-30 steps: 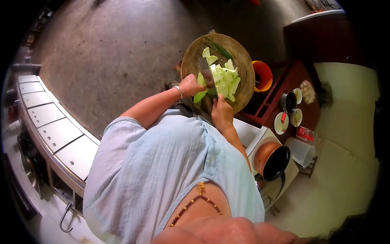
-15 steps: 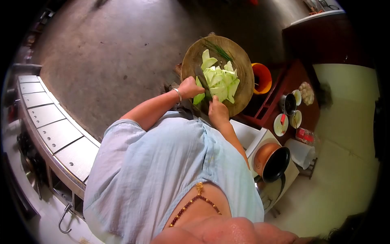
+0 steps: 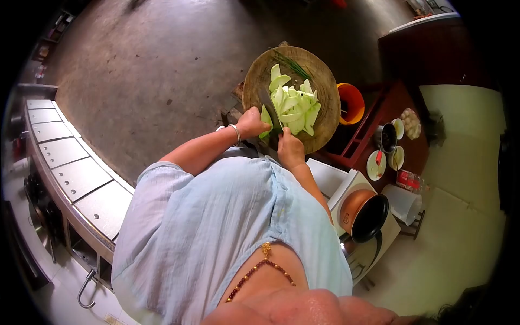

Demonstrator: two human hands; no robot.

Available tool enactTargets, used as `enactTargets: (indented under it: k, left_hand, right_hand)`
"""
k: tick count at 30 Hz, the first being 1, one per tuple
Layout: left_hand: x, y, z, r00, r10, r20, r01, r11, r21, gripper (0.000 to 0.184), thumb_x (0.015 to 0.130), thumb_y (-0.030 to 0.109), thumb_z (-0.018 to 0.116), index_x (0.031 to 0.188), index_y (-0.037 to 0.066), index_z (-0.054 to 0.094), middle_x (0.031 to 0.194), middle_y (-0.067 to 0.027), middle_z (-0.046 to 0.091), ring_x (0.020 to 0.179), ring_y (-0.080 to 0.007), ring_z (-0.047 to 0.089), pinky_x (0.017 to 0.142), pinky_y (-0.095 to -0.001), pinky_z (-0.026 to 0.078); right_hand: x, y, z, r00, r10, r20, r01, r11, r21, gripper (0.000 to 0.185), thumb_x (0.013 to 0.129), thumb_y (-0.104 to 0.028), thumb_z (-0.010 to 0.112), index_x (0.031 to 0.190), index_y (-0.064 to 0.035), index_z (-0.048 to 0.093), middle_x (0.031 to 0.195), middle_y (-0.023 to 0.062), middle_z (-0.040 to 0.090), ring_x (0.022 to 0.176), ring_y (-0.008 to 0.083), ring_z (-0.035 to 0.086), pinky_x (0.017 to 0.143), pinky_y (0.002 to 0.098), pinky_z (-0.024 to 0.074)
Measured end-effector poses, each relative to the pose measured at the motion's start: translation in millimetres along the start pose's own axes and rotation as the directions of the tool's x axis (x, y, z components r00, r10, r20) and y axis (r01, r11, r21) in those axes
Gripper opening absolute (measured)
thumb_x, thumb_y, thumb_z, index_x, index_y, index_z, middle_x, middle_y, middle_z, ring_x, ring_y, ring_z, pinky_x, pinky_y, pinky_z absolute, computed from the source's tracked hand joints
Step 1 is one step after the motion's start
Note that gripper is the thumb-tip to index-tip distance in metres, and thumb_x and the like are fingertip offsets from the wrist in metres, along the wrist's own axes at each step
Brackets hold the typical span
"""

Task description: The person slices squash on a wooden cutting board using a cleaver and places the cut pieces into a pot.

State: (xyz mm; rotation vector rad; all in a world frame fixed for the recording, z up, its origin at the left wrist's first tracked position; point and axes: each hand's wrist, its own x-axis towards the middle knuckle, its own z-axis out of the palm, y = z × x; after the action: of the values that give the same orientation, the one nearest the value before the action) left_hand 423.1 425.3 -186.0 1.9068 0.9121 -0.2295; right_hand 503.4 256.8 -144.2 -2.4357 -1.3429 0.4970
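Note:
On a round wooden chopping board (image 3: 326,122) lies a heap of pale green vegetable slices (image 3: 294,105). My right hand (image 3: 291,146) is wrapped round the handle of a knife. Its dark, broad blade (image 3: 269,110) points away from me, between the heap and a separate green vegetable piece (image 3: 265,119). My left hand (image 3: 252,123), with a bangle at the wrist, grips that piece at the board's left edge, fingers closed. Thin green stalks (image 3: 292,65) lie at the far side of the board. The knife handle is mostly hidden in my fist.
An orange-and-yellow bucket (image 3: 352,104) stands right of the board. Beyond it, a dark red table (image 3: 414,149) bears plates, bowls, a small pan (image 3: 387,135) and garlic-like bulbs (image 3: 410,123). A copper-coloured pot (image 3: 364,215) sits nearer, on the right. A tiled counter (image 3: 81,168) runs along the left.
The knife blade has tilted and shows its flat side more, its tip now further left. My left hand has shifted slightly left and down with the vegetable piece.

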Motion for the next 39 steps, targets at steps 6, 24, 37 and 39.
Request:
enactTargets:
  k: [6,24,37,39]
  left_hand:
    - [-10,14,-10,0.998,-0.04,0.042,0.042,0.998,-0.054,0.055,0.067,0.034,0.074,0.093,-0.013,0.06,0.095,-0.0311,0.064,0.093,-0.0387,0.065,0.079,-0.0412,0.052]
    - [-8,-10,8,0.998,0.067,-0.014,-0.067,0.997,0.05,0.051,0.067,0.033,0.073,0.087,-0.012,0.061,0.09,-0.0312,0.064,0.089,-0.0401,0.064,0.077,-0.0432,0.052]
    - [-12,-2,-4,0.993,-0.094,0.078,0.1,0.992,-0.08,0.046,0.072,0.034,0.069,0.074,-0.012,0.064,0.068,-0.0249,0.065,0.067,-0.0305,0.07,0.066,-0.0386,0.055]
    - [-14,1,-5,0.995,-0.077,0.068,0.083,0.992,-0.091,0.046,0.072,0.033,0.069,0.073,-0.013,0.064,0.067,-0.0247,0.065,0.066,-0.0303,0.069,0.066,-0.0384,0.055]
  right_hand:
    - [-17,-11,-15,0.997,-0.034,-0.066,0.034,0.999,0.008,0.016,0.091,-0.014,0.049,0.102,-0.0025,0.045,0.076,0.0218,0.063,0.071,0.0422,0.062,0.062,0.0517,0.0479]
    - [-11,4,1,1.0,-0.022,0.009,0.022,0.998,0.052,0.012,0.094,-0.015,0.048,0.096,-0.0042,0.045,0.073,0.022,0.062,0.07,0.0419,0.061,0.062,0.0514,0.0472]
    - [-22,2,-3,0.999,-0.036,0.026,0.036,0.999,0.003,0.013,0.093,-0.018,0.049,0.099,-0.0061,0.046,0.074,0.0198,0.063,0.069,0.0409,0.062,0.06,0.0508,0.048]
    - [-26,-5,-16,0.996,-0.074,-0.049,0.076,0.997,0.032,0.014,0.093,-0.018,0.049,0.099,-0.0061,0.046,0.074,0.0203,0.063,0.069,0.0412,0.062,0.06,0.0513,0.0477]
